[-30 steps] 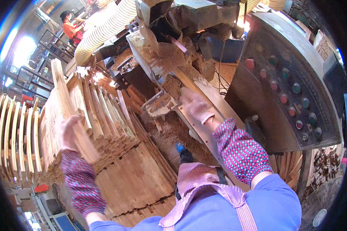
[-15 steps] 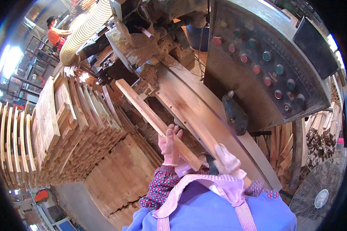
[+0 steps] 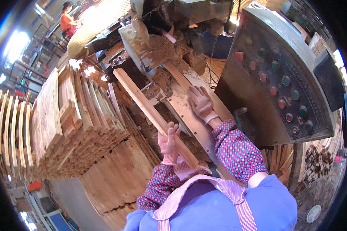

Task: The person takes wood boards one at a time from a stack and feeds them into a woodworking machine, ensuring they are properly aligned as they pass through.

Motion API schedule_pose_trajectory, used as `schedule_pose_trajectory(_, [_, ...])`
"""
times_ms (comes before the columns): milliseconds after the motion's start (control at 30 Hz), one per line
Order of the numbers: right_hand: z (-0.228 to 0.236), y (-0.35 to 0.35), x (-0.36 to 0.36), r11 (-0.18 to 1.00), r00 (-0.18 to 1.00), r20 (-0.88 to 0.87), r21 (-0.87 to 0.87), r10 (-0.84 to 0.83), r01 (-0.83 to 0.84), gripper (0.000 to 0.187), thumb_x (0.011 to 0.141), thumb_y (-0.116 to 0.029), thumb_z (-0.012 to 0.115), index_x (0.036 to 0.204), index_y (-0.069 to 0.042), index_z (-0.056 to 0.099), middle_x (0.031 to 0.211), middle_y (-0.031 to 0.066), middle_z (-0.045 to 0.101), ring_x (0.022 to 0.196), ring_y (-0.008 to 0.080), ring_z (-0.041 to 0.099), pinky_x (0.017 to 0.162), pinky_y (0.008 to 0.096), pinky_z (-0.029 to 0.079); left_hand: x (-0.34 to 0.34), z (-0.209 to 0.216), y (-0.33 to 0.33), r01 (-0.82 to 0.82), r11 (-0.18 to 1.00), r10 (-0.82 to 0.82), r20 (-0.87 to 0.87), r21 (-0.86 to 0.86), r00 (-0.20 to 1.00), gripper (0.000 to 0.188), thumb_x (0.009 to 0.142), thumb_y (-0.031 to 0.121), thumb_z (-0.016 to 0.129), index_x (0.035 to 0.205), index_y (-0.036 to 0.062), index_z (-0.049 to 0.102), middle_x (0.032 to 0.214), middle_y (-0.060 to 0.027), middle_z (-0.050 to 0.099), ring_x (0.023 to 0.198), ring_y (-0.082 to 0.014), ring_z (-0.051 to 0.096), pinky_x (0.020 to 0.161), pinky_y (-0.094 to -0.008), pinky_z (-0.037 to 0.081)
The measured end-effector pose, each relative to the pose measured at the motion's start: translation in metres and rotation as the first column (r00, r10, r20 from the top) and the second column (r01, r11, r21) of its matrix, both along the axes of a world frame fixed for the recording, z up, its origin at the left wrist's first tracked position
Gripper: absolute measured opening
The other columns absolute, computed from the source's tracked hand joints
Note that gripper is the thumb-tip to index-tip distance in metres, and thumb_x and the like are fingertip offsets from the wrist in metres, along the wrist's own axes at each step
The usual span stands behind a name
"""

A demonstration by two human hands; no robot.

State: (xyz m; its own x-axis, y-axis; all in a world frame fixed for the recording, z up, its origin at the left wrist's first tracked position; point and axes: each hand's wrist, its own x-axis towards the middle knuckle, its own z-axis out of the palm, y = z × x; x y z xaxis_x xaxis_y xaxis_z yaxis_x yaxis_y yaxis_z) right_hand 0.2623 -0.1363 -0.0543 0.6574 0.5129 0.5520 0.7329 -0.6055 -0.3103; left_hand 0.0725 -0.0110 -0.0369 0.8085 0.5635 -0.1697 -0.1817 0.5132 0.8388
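My left hand (image 3: 168,144), in a pinkish work glove, is closed around a long square-edged wooden strip (image 3: 140,102), which it holds tilted beside the machine table (image 3: 189,123). The strip's far end reaches toward the sawdust-covered machine head (image 3: 158,48). My right hand (image 3: 200,103), also gloved, lies on the metal table with fingers stretched forward. Its fingertips are at the near end of a second wooden strip (image 3: 177,75), which lies along the table and runs under the machine head. That strip's far end is hidden.
A large stack of boards (image 3: 75,127) stands at the left. A control panel (image 3: 281,84) with red and green buttons rises at the right, above a fan (image 3: 314,213). A ribbed hose (image 3: 96,29) curves at the back, near another person (image 3: 67,23).
My right hand has moved forward along the table, away from my body. The strip on the table has slid toward the machine head. My left hand still holds its strip. The view has shifted slightly.
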Motion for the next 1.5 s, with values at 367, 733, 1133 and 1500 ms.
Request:
schedule_pose_trajectory(367, [0.044,-0.105,-0.231,0.998,0.732,-0.679,0.057,0.055,-0.022,0.074,0.082,-0.018,0.07,0.146,-0.001,0.037,0.138,0.0295,0.049,0.126,0.0421,0.051,0.104,0.0423,0.044,-0.014,0.048,0.094,0.004,-0.071,0.0,-0.004,0.997,1.0,0.083,0.077,0.019,0.079,0.145,-0.0034,0.037,0.147,-0.027,0.041,0.14,-0.0393,0.036,0.118,-0.0438,0.027])
schedule_pose_trajectory(733, [-0.006,-0.084,-0.123,0.874,0.943,-0.261,-0.482,-0.204,0.056,0.057,0.092,-0.019,0.051,0.145,-0.003,0.041,0.152,0.019,0.037,0.139,0.0395,0.037,0.117,0.0505,0.026,0.041,0.238,0.473,0.873,0.062,0.984,-0.176,0.483,0.028,0.08,0.076,0.042,0.069,0.144,0.0059,0.046,0.153,-0.0197,0.038,0.142,-0.0361,0.035,0.117,-0.0464,0.027])
schedule_pose_trajectory(1133, [0.026,0.074,0.01,0.987,0.889,-0.455,0.162,0.053,0.024,0.039,0.092,-0.016,0.06,0.127,0.002,0.058,0.128,0.0174,0.06,0.118,0.0351,0.057,0.104,0.0423,0.044,-0.001,0.254,0.44,0.47,0.331,0.67,-0.555,0.818,0.494,0.05,0.072,0.027,0.072,0.108,-0.0054,0.06,0.104,-0.0244,0.066,0.091,-0.0341,0.067,0.084,-0.0418,0.056])
schedule_pose_trajectory(1500, [0.073,-0.006,-0.2,0.863,0.666,-0.592,0.478,0.454,-0.164,0.077,0.086,-0.026,0.071,0.148,0.002,0.034,0.144,0.0293,0.044,0.133,0.0408,0.045,0.111,0.0416,0.039,-0.017,0.054,0.017,-0.003,0.978,-0.014,0.082,0.211,0.997,0.051,0.095,0.042,0.063,0.121,-0.0001,0.055,0.104,-0.012,0.068,0.089,-0.0215,0.066,0.08,-0.0358,0.055])
